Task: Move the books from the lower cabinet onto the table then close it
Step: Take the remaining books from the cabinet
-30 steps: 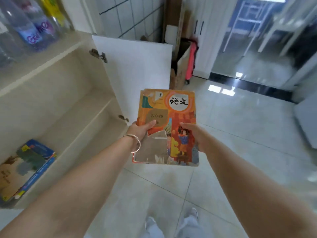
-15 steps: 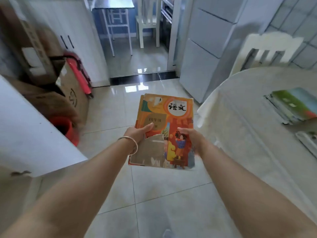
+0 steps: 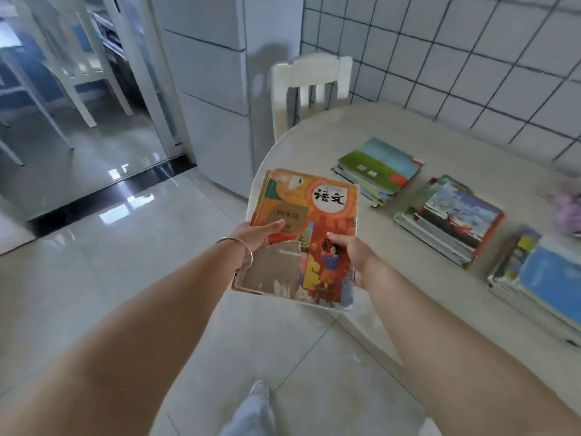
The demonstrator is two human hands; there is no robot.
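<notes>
I hold a thin stack of orange books [image 3: 314, 221] in front of me, over the near left edge of the round table [image 3: 301, 146]. My left hand [image 3: 256, 236], with a bangle on the wrist, grips the stack's left side, thumb on the cover. My right hand [image 3: 350, 250] grips its right side. Three stacks of books lie on the table: a green-covered one [image 3: 379, 166], one with a train picture [image 3: 452, 218], and a blue-covered one [image 3: 547, 278] at the right edge. The lower cabinet is out of view.
A white chair [image 3: 309, 86] stands at the table's far side against a tiled wall [image 3: 471, 58]. A tall grey fridge [image 3: 210, 83] stands behind it to the left. A doorway [image 3: 81, 121] at the left leads to another room. A purple object [image 3: 566, 206] lies on the table.
My view has swung right from the open cabinet to the table. The orange books stay gripped in both hands and now reach the table's edge.
</notes>
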